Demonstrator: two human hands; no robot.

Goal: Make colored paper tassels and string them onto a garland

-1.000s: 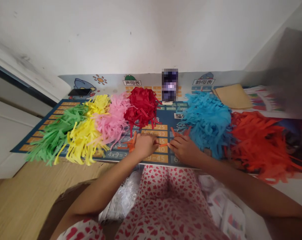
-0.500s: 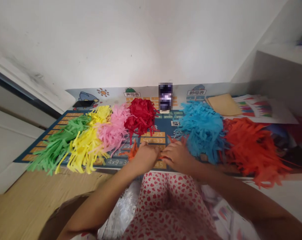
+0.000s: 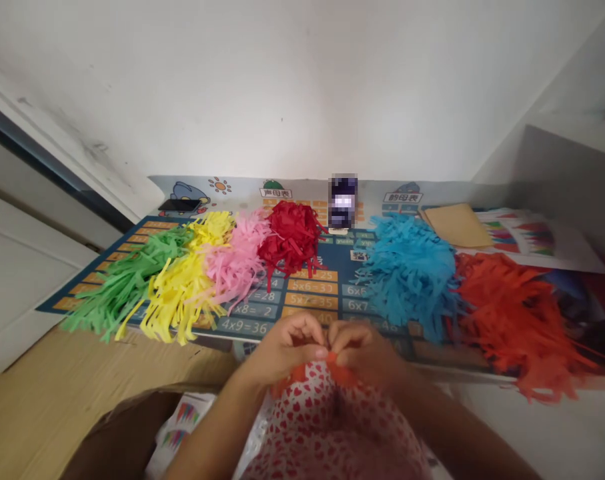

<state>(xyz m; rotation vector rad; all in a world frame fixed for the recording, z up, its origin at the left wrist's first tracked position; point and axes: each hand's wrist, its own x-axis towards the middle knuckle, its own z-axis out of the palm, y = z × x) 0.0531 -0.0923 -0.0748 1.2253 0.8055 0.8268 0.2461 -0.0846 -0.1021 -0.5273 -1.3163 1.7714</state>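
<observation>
The left hand (image 3: 291,352) and right hand (image 3: 371,353) have fingers pinched on the orange paper (image 3: 343,375), between and just below them; if both pull too strongly, it could tear.

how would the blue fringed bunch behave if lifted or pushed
The blue fringed bunch is probably floppy, since its thin strips splay. It looks light for its bulk, being loose strips. It seems unlikely to roll, lying spread on the printed mat.
</observation>
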